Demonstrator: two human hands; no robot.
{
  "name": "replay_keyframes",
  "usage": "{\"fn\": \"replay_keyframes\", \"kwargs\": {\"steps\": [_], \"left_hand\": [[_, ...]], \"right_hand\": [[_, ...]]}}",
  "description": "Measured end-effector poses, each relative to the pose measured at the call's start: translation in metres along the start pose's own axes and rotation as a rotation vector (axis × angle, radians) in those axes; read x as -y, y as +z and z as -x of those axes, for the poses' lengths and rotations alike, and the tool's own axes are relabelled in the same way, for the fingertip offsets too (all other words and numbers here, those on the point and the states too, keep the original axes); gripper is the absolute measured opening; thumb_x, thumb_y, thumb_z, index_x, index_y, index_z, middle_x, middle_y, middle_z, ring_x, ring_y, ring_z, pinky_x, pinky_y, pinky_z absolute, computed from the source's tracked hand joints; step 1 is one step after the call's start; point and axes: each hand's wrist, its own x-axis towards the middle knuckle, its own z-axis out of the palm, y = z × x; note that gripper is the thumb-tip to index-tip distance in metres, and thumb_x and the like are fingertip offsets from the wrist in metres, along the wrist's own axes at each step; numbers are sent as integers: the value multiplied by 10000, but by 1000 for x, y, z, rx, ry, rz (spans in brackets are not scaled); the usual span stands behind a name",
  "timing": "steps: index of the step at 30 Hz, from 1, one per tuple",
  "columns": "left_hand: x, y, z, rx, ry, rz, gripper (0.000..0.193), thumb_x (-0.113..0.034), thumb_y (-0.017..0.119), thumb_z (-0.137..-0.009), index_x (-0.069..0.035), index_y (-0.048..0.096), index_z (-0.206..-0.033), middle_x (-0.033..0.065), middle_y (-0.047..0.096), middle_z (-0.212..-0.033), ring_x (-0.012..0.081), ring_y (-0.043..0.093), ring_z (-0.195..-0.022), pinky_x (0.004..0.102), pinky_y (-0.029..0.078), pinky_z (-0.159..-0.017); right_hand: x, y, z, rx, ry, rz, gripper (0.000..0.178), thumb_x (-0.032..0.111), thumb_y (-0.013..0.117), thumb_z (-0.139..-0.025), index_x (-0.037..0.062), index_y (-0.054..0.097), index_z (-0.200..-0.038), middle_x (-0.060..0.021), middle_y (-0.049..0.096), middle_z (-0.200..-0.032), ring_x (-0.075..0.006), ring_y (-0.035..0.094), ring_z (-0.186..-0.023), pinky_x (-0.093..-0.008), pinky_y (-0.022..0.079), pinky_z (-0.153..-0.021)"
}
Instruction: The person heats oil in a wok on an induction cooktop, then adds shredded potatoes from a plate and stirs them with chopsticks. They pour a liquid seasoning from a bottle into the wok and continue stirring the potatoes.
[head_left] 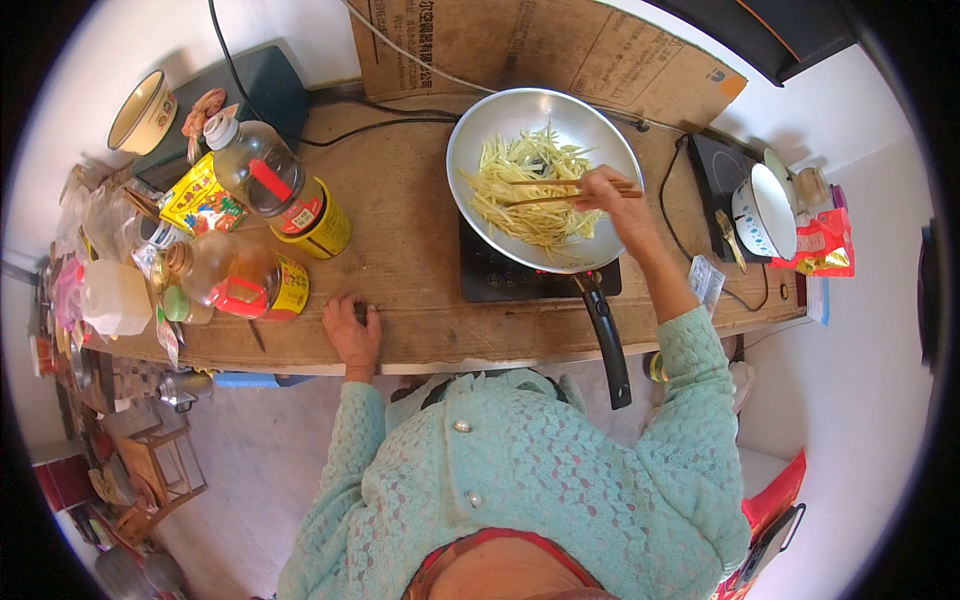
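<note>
A pair of wooden chopsticks (pixel 548 183) is gripped in my right hand (pixel 608 194), which reaches over a silver frying pan (pixel 598 128). Their tips are in a heap of pale yellow strips (pixel 535 225) that look like shredded potato. The pan rests on a black induction cooker (pixel 482 272), its black handle (pixel 606 345) pointing towards me past the table's edge. My left hand (pixel 353 335) lies on the tabletop near the front edge, left of the cooker, thumb apart from the fingers. Nothing shows in it.
On the left of the wooden table (pixel 400 200) stand large sauce bottles (pixel 258 165), an oil bottle (pixel 235 275), a yellow tub (pixel 335 222) and a white jug (pixel 115 298). At right, a white enamel bowl (pixel 768 212) sits by a second cooker (pixel 722 165) and a brush (pixel 730 240). Black cables cross behind.
</note>
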Motion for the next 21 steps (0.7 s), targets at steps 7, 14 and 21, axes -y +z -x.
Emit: {"fn": "replay_keyframes", "kwargs": {"steps": [7,14,21], "left_hand": [[-1,1,0,10,-33,-37,229,-122,621,-686,-39,546,-887,150,528,-999,342,470,-929,424,372,-829],[-3,2,0,11,-22,-39,234,-122,623,-682,-39,547,-887,150,526,-985,346,468,-924,424,374,-824],[3,4,3,-12,-25,-36,230,-122,623,-684,-43,548,-887,148,526,-987,347,467,-935,425,374,-832]], "right_hand": [[30,-79,44,-337,46,-67,256,264,526,-904,17,586,-873,-69,605,-804,-156,627,-707,-258,530,-616],[-26,-57,34,-457,-12,-63,327,322,531,-906,4,580,-849,-56,562,-784,-148,609,-681,-268,535,-605],[-4,9,5,-192,-137,-113,306,292,500,-930,-1,569,-880,-84,588,-836,-190,632,-752,-298,540,-710]]}}
